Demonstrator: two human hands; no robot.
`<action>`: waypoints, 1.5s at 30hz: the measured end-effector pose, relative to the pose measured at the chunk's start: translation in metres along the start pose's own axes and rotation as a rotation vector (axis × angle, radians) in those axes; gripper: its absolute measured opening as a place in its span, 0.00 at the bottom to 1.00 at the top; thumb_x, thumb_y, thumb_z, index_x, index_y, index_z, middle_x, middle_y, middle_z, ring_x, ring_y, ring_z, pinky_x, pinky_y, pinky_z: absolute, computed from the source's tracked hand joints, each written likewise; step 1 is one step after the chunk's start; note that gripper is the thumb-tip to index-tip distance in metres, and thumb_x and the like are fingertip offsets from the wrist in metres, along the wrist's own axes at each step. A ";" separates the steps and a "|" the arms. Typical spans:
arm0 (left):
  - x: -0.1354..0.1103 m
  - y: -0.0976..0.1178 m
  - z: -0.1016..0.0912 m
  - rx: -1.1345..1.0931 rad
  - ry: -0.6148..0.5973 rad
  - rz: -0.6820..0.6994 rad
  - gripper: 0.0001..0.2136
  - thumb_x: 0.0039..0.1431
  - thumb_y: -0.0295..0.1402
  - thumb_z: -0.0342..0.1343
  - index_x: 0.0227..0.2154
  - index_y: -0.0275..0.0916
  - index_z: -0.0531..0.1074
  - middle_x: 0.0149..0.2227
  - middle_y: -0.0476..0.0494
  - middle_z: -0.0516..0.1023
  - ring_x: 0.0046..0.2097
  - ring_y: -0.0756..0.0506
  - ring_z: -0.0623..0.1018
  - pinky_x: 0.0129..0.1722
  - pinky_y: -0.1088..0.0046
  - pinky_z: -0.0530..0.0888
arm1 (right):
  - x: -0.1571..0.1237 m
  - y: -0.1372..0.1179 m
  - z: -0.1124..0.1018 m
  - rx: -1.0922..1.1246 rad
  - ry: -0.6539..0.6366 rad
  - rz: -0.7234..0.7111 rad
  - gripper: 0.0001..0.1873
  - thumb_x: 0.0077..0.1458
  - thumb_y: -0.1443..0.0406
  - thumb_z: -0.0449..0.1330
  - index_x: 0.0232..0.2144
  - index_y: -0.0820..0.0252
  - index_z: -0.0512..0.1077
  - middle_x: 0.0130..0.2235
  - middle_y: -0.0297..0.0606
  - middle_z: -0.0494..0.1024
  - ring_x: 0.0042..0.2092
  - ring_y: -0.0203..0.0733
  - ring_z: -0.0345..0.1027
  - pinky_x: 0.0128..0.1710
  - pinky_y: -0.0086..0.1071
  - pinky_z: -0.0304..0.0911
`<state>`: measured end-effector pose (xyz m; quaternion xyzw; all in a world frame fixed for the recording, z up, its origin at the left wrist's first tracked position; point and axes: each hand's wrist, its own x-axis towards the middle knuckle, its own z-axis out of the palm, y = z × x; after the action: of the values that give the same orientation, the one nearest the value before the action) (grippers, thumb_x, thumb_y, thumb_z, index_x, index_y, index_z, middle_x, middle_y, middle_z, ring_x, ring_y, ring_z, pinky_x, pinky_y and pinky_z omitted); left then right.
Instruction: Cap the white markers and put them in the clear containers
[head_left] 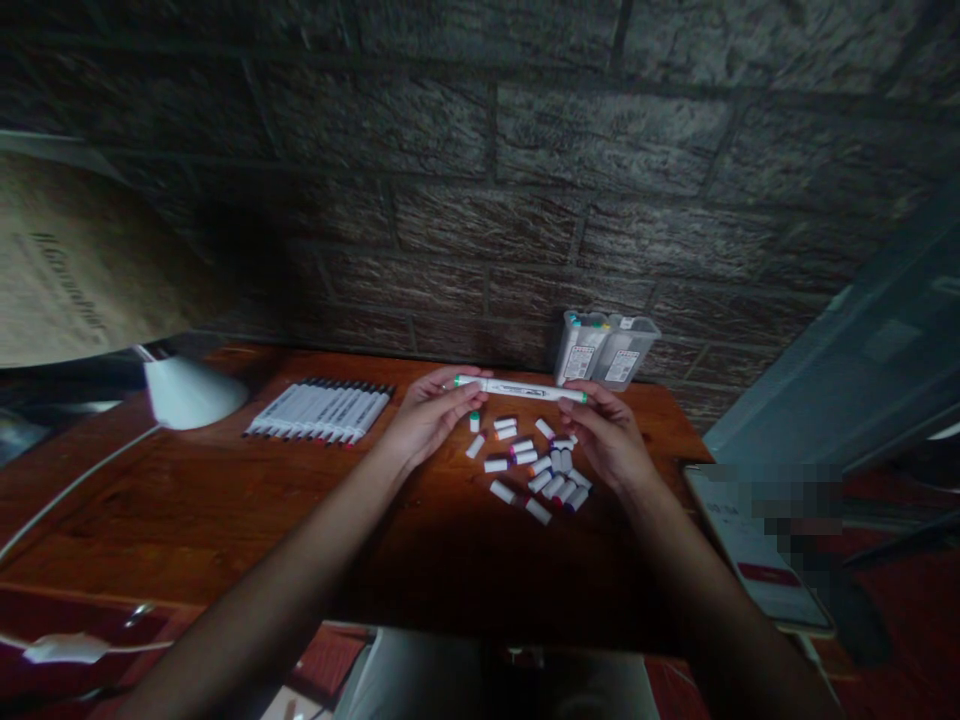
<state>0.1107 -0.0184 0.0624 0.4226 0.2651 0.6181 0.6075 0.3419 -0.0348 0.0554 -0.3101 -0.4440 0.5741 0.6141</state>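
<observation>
Both of my hands hold one white marker (pixel 521 389) level above the wooden table (pixel 225 500). My left hand (pixel 431 412) pinches its left end and my right hand (pixel 607 432) pinches its right end; green shows at each tip. Below the marker lie several loose white caps (pixel 536 468) with coloured ends, scattered between my hands. A row of several capped markers (pixel 319 411) lies side by side to the left.
A clear plastic marker case (pixel 604 349) stands against the brick wall, a few markers in it. A white lamp base (pixel 191 392) and its cord sit at the left. A phone or tablet (pixel 757 545) lies at the right edge.
</observation>
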 end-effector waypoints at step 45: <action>0.004 -0.007 -0.007 0.082 0.009 -0.060 0.21 0.49 0.46 0.68 0.39 0.33 0.79 0.28 0.45 0.78 0.24 0.55 0.70 0.25 0.80 0.65 | 0.141 -0.060 -0.024 -1.289 0.332 -0.204 0.10 0.56 0.59 0.61 0.28 0.60 0.74 0.30 0.41 0.83 0.27 0.42 0.78 0.29 0.29 0.63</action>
<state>0.1087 -0.0128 0.0536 0.4361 0.3054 0.5904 0.6066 0.3818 0.0974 0.1254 -0.6553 -0.6246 0.0779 0.4176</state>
